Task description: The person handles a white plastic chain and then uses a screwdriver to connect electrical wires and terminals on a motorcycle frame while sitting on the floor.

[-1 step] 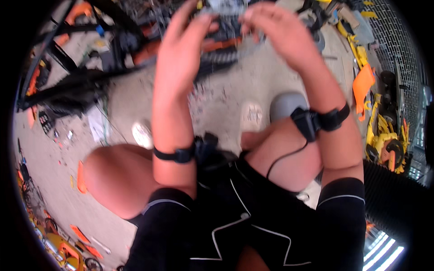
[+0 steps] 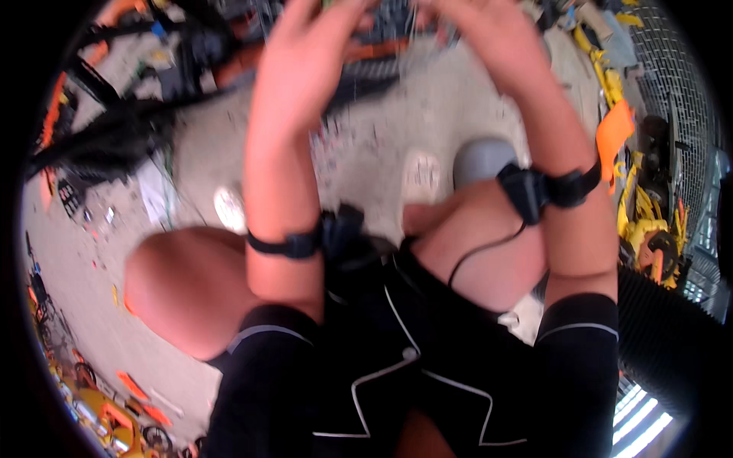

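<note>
Both my hands are raised at the top edge of the view, bent towards each other over a cluster of dark mechanical parts (image 2: 385, 23). The fingers of my left hand (image 2: 309, 46) are curled inward, and the top edge cuts off part of them. A small yellowish spot shows by its fingers. Opposite it, my right hand (image 2: 489, 34) has its fingers bent together. Whatever lies between the fingertips is blurred and partly out of view. Just below the hands runs an orange-red bar (image 2: 379, 50) beside a black ribbed part (image 2: 372, 70).
Black bars and dark sheeting (image 2: 114, 145) lie at left, near a white sheet (image 2: 155, 195). A grey rounded object (image 2: 482, 162) stands near my right knee. Orange (image 2: 615, 133) and yellow parts (image 2: 647, 233) crowd the right, before black corrugated material (image 2: 668, 317). A yellow machine (image 2: 107, 416) sits lower left.
The floor, my legs and both hands sit slightly higher in the picture now, so more of the fingers is cut off. The hands keep much the same pose.
</note>
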Available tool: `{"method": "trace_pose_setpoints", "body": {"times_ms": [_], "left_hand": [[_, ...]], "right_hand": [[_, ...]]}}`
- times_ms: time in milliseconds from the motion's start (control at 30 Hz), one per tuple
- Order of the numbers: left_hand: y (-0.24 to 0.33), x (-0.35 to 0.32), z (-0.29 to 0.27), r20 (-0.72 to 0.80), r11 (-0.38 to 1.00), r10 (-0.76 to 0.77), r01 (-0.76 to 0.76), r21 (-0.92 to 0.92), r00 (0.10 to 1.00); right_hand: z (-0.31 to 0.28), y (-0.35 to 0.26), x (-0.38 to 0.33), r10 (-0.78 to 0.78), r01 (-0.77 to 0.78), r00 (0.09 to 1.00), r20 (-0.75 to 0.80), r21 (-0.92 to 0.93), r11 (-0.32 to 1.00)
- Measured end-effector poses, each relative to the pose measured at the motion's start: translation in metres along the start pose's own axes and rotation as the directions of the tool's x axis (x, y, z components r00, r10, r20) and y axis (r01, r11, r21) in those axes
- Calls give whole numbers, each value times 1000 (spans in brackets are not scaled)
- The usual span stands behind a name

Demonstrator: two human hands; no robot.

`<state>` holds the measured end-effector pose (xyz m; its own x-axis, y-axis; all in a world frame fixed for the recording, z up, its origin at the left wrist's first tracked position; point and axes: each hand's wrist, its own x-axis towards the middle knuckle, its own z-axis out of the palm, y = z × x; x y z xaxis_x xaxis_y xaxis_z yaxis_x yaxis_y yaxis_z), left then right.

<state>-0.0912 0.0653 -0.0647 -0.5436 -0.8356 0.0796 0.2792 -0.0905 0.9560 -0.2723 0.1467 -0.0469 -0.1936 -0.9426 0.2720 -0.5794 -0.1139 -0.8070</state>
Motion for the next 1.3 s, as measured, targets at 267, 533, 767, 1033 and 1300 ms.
{"method": "trace_pose_setpoints", "body": {"times_ms": [267, 533, 767, 1033, 1300], "left_hand": [[-37, -22, 4, 221, 849, -80, -50, 526, 972], [-153, -13, -1, 566, 669, -466, -148, 729, 680], [-306, -104, -9, 495, 482, -865, 144, 865, -81], [-359, -182, 24, 434, 500, -825, -110, 859, -362], [-415, -221, 39, 385, 389, -920, -297, 872, -74]], "right_hand": [[-7, -6, -39, 445, -396, 895, 40, -389, 832], [-6, 15, -59, 456, -399, 886, 86, -360, 844], [-13, 29, -58, 452, -408, 884, 121, -275, 871], [-21, 16, -67, 428, -392, 899, 93, -265, 881], [-30, 23, -71, 448, -417, 890, 81, -249, 874]]}}
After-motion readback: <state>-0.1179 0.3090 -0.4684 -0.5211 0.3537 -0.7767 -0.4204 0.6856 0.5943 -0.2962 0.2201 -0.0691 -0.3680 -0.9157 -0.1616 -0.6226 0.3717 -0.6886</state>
